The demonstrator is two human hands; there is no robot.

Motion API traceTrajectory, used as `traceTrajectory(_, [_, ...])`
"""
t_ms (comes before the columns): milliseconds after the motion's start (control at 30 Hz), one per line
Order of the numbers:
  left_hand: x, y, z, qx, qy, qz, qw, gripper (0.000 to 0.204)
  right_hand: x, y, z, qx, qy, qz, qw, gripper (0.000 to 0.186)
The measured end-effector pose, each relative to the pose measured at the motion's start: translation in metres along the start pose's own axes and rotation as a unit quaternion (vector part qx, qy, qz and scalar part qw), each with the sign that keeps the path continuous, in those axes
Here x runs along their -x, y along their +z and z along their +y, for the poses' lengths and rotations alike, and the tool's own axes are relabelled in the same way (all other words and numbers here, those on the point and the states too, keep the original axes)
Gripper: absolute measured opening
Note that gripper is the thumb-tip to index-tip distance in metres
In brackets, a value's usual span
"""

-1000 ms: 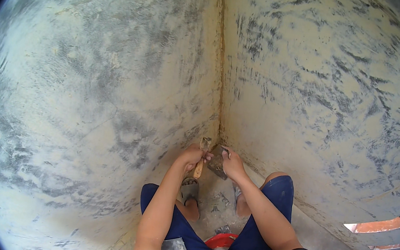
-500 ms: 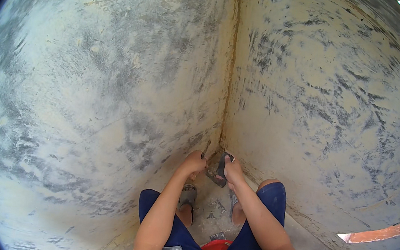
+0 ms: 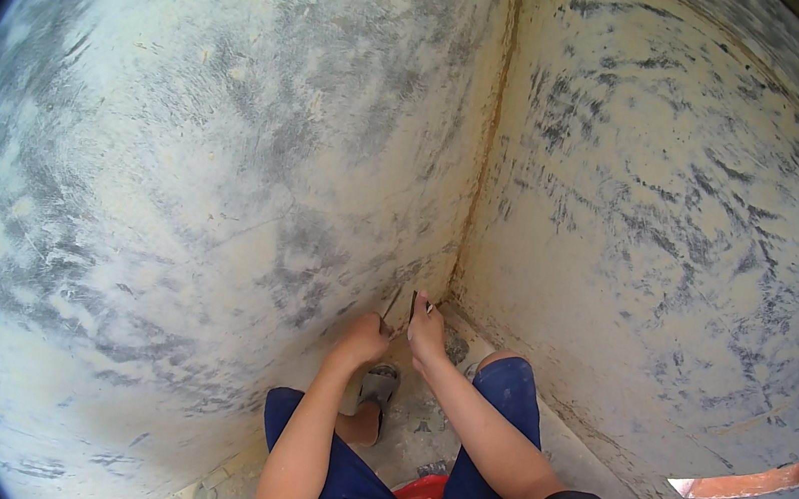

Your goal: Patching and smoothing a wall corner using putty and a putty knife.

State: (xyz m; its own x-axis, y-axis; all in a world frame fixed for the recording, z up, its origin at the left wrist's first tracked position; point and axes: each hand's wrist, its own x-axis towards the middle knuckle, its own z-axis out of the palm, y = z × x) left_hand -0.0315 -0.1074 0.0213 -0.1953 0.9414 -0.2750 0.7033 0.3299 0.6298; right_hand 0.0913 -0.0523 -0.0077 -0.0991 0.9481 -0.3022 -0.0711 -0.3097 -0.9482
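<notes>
My left hand (image 3: 366, 336) is closed on a thin scraper (image 3: 393, 301), its blade pointing up near the lower left wall (image 3: 227, 176). Just right of it, my right hand (image 3: 427, 329) grips a dark trowel (image 3: 416, 305), seen nearly edge-on and partly hidden by my fingers. The two tools are close together, a little left of the foot of the stained corner seam (image 3: 469, 238); whether they touch is unclear. Both walls are coated in patchy pale plaster over grey.
My bent knees flank a red container (image 3: 421, 487), partly hidden, on the dusty floor (image 3: 576, 444). My sandalled foot (image 3: 379, 388) is near the left wall. The right wall (image 3: 647, 282) has orange brick-lined slots (image 3: 737, 483) low down and meets the floor along an edge.
My right hand has moved left, closer to my left hand, and its trowel has turned more edge-on. Both hands sit lower-left of the corner seam, which has shifted right in the picture.
</notes>
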Motion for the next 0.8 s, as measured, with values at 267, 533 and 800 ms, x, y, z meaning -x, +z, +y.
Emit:
traceTrajectory(267, [-0.012,-0.018,0.011,-0.060,0.019,-0.026,0.998,0.039,-0.017,-0.021,0.061,0.119,-0.008,0.168,0.979,0.049])
traceTrajectory(533, [-0.039,-0.024,0.014,-0.191,0.039,-0.075,0.978,0.034,-0.034,-0.008,0.153,0.076,0.232,0.182,0.952,0.040])
traceTrajectory(800, [-0.031,-0.041,0.011,-0.243,-0.073,-0.208,0.945,0.035,-0.056,0.057,0.236,0.046,0.248,0.231,0.940,0.044])
